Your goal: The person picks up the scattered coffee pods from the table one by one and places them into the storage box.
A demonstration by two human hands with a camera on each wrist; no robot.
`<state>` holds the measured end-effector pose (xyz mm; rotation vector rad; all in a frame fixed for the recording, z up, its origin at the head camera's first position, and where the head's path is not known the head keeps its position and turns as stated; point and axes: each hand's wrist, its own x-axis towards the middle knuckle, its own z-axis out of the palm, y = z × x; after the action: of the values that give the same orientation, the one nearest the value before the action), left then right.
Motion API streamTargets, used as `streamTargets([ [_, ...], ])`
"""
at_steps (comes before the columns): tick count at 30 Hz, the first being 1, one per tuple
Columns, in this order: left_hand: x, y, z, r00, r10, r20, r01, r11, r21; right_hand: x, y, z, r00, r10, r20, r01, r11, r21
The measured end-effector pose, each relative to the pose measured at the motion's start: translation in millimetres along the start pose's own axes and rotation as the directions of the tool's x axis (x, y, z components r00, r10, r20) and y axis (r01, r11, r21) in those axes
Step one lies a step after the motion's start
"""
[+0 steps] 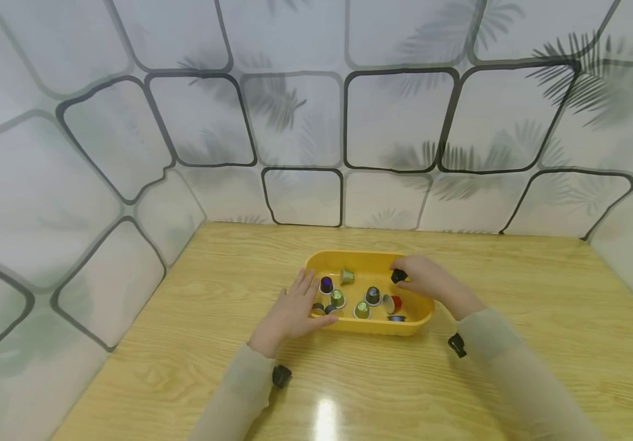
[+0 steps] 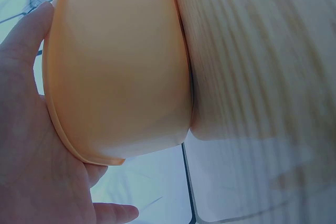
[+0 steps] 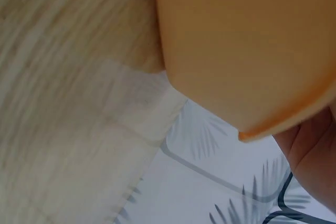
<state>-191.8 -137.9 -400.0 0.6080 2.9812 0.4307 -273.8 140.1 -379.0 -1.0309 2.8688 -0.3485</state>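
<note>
A yellow tub (image 1: 349, 327) with rounded corners stands on the table, and several coffee capsules lie loose in it. My left hand (image 1: 292, 311) rests over the tub's left end, fingers spread along the rim and thumb by the near edge. In the left wrist view that hand (image 2: 42, 129) lies against the rim from outside. At the tub's right end, my right hand (image 1: 432, 283) reaches over the rim and pinches a black capsule (image 1: 398, 275) between thumb and fingers. In the right wrist view the tub wall (image 3: 247, 40) hides the fingertips of the right hand (image 3: 314, 156).
Inside the tub are a purple capsule (image 1: 325, 284), a green capsule (image 1: 347, 276) on its side, a grey capsule (image 1: 373, 296) and a red capsule (image 1: 397, 303), among others. The wooden table (image 1: 228, 269) meets a patterned wall covering (image 1: 300, 196) behind and at the left.
</note>
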Motion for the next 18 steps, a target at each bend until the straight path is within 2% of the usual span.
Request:
streamTargets([
  [9, 1.3, -0.5, 1.4, 1.000, 0.007, -0.002, -0.007, 1.000, 0.007, 7.1, 1, 15, 0.999, -0.017, 0.048, 0.016, 1.000, 0.010],
  [18, -0.1, 0.2, -0.6, 1.000, 0.009, -0.001, -0.009, 1.000, 0.009, 12.5, 1, 24, 0.997, 0.014, 0.079, -0.009, 0.998, -0.068],
])
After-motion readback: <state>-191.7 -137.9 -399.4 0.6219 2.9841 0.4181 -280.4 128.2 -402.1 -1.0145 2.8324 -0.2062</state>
